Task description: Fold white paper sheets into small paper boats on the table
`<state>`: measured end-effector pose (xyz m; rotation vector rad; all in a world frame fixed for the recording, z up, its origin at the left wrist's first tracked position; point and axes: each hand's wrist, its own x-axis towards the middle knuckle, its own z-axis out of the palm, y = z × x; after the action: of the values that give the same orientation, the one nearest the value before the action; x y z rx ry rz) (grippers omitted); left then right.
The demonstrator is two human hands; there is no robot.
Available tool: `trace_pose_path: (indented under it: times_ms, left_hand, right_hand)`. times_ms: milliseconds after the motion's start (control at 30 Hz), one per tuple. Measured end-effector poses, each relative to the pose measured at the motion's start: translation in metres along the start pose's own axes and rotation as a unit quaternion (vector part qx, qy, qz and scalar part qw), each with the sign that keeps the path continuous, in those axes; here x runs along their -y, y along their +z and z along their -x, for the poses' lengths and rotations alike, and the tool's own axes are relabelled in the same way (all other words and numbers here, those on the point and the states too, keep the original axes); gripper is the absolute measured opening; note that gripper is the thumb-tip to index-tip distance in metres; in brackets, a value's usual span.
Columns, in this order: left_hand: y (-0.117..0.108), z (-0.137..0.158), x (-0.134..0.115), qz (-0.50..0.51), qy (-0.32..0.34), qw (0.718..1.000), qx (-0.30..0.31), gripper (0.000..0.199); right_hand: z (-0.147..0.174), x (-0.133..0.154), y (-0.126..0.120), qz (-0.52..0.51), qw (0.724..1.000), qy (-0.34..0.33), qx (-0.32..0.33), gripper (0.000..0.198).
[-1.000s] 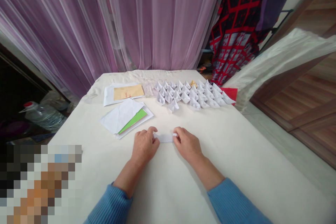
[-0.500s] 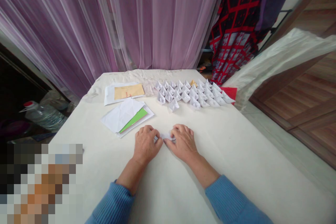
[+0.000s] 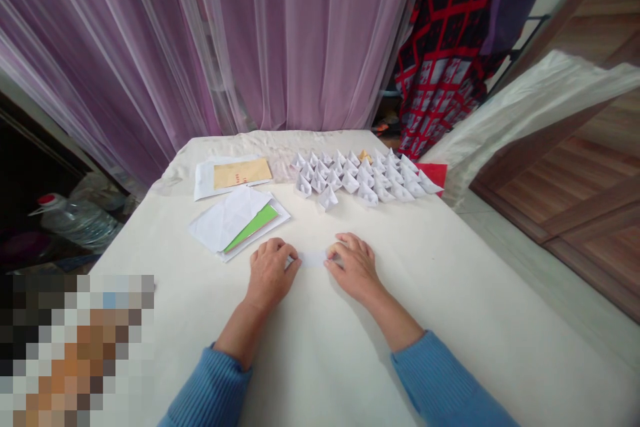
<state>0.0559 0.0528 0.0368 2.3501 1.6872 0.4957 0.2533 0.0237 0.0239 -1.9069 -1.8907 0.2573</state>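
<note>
A small white piece of paper lies low over the table between my two hands, its ends hidden under the fingers. My left hand pinches its left end between thumb and fingers. At the right end, my right hand pinches it the same way. Beyond my hands stand several folded paper boats in close rows, white except for one yellow boat. Left of them are white paper sheets with a green sheet showing from under the top one.
Behind those sheets lies a tan envelope on white paper. A red sheet sits under the boats' right end. The white-covered table ends at purple curtains. A water jug stands off its left side.
My hands have moved a little apart, and more of the white paper shows between them. The whole view has shifted slightly.
</note>
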Motion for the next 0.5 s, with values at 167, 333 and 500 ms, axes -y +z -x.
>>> trace_pose_path:
  times_ms: [167,333,500]
  left_hand:
    - [0.004,0.0,0.009,-0.004,0.011,1.0,-0.017,0.034]
    - [0.001,0.003,0.01,0.021,0.062,0.998,-0.019,0.039]
    - [0.001,0.004,0.01,0.047,0.132,0.989,-0.05,0.024]
  right_hand:
    - [-0.003,-0.008,0.004,-0.052,0.997,-0.035,-0.05,0.022]
    - [-0.009,-0.015,0.003,-0.102,0.986,-0.111,-0.066,0.029]
    - [-0.006,-0.014,-0.009,-0.128,0.977,-0.168,-0.043,0.008]
